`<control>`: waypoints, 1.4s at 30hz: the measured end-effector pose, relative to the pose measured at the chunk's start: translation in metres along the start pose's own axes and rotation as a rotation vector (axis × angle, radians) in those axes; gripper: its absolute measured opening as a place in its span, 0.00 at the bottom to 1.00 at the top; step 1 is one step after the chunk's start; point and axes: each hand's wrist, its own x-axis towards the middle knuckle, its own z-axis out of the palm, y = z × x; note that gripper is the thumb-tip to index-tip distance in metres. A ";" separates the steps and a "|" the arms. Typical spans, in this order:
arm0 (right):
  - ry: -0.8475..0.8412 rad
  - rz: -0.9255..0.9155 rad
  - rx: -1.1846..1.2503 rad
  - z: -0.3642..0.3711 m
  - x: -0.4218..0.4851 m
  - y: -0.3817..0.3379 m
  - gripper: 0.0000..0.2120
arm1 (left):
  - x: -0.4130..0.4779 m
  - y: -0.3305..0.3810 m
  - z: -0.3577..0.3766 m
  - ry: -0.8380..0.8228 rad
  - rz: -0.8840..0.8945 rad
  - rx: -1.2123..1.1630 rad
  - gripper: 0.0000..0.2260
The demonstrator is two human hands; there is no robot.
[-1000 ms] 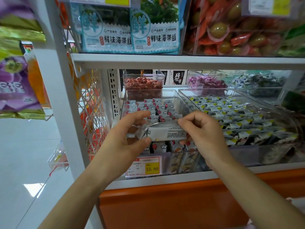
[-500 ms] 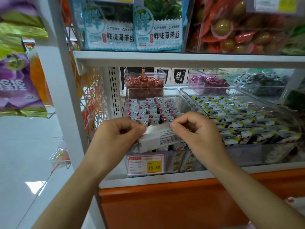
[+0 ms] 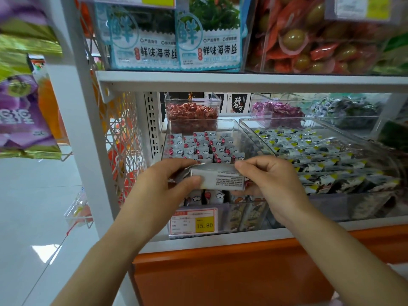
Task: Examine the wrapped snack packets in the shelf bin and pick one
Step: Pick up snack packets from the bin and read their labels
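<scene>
Orange panelling [image 3: 220,272] fronts the base of the shelf unit nearest my view, and two bare forearms reach up over it. Just above, a red-and-yellow price tag [image 3: 194,221] reading 15.80 is fixed to the front wall of a clear plastic bin [image 3: 247,138] at the left end of the shelf. Over that bin's front edge, both hands hold one silvery wrapped packet [image 3: 220,178] level between them. The left hand [image 3: 163,186] pinches its left end, thumb below and fingers on top. The right hand [image 3: 269,184] grips the right end, fingers curled over it. The packet's printed back faces me, with text too small to read. I judge it light and crinkly, with a slick film that could slide, so I would take it by the flat end seals rather than squeeze the middle. Behind it, more small packets [image 3: 203,144] with red spots and cloud marks stand in rows inside the bin. Beside this, to the right, a wider bin [image 3: 326,202] holds yellow-cornered packets. Farther back sits a tub of red sweets [image 3: 192,111]. Overhead, a white shelf [image 3: 242,80] carries seaweed packs [image 3: 209,40].
</scene>
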 end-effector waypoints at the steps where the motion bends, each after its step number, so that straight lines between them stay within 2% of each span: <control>1: 0.002 0.033 0.039 0.000 0.001 0.001 0.07 | 0.000 0.000 0.002 0.014 0.010 0.004 0.16; 4: 0.013 0.078 0.154 -0.001 0.003 0.003 0.07 | -0.002 0.000 0.008 0.009 0.037 0.041 0.20; 6: -0.015 0.083 0.272 0.000 0.004 0.003 0.08 | 0.000 -0.001 0.010 0.030 0.034 0.051 0.16; 8: -0.084 0.060 0.372 0.001 0.005 0.003 0.15 | 0.002 0.000 0.011 0.057 0.017 0.021 0.09; 10: -0.126 0.022 0.307 0.003 0.007 0.003 0.21 | 0.007 0.002 0.011 0.077 0.005 0.011 0.08; 12: -0.093 -0.006 0.184 0.004 0.012 0.001 0.20 | 0.014 0.007 0.012 0.084 0.011 0.044 0.11; 15: 0.057 -0.099 0.078 -0.001 0.029 -0.009 0.10 | 0.036 0.010 0.019 0.098 0.018 0.141 0.21; 17: 0.134 -0.144 -0.007 -0.004 0.048 -0.016 0.01 | 0.060 0.010 0.027 0.087 0.003 0.212 0.23; 19: 0.173 -0.157 -0.083 -0.005 0.071 -0.019 0.07 | 0.089 0.006 0.036 0.042 -0.015 0.415 0.21; 22: 0.193 -0.146 -0.171 -0.002 0.101 -0.020 0.05 | 0.130 -0.007 0.051 -0.101 -0.137 0.666 0.20; 25: 0.193 -0.158 -0.228 -0.001 0.126 -0.014 0.07 | 0.159 -0.026 0.064 -0.237 -0.184 0.699 0.20; 29: 0.198 -0.130 -0.248 -0.003 0.146 -0.005 0.16 | 0.175 -0.052 0.073 -0.318 -0.200 0.780 0.25; 34: 0.180 -0.051 -0.248 0.003 0.162 -0.001 0.15 | 0.180 -0.066 0.075 -0.354 -0.263 0.750 0.30; 39: 0.195 -0.102 -0.278 0.024 0.175 0.002 0.10 | 0.174 -0.058 0.064 -0.433 -0.262 0.725 0.30; 42: 0.162 -0.165 -0.370 0.045 0.181 0.003 0.13 | 0.169 -0.053 0.059 -0.470 -0.271 0.720 0.29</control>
